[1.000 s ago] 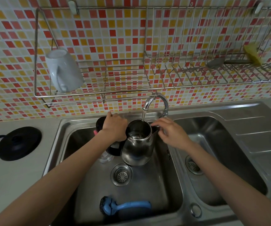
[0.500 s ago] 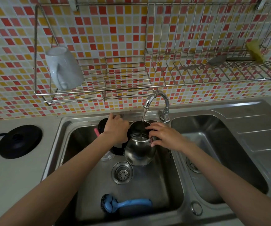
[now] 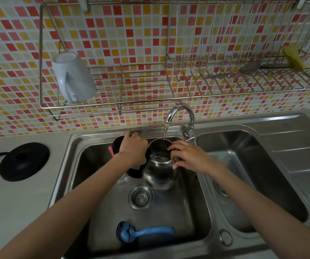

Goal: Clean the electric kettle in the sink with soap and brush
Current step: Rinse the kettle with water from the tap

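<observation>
Rinse and fill stage. The electric kettle [image 3: 159, 170] sits in the sink [image 3: 79, 146] directly below the tap [image 3: 180, 113], mouth upward, and a thin stream of water [image 3: 164, 133] falls into it. The left hand [image 3: 133, 150], to the left of the tap, closes over the kettle's black handle. Its index finger points toward the sink's back edge and the other fingertips are hidden. The right hand [image 3: 189, 157], just below the tap, has bent fingers on the rim and the thumb on the steel wall, so it appears to hold the mouth steady.

Soap and brush are not yet applied. The blue brush [image 3: 145, 233] lies untouched on the sink floor, well in front of the tap. The next move probably calls for freeing one hand to fetch it while the other hand keeps the wet kettle from tipping.

Compared with a second ago, the right hand has dropped from the spout side onto the rim. The kettle remains under the stream.
</observation>
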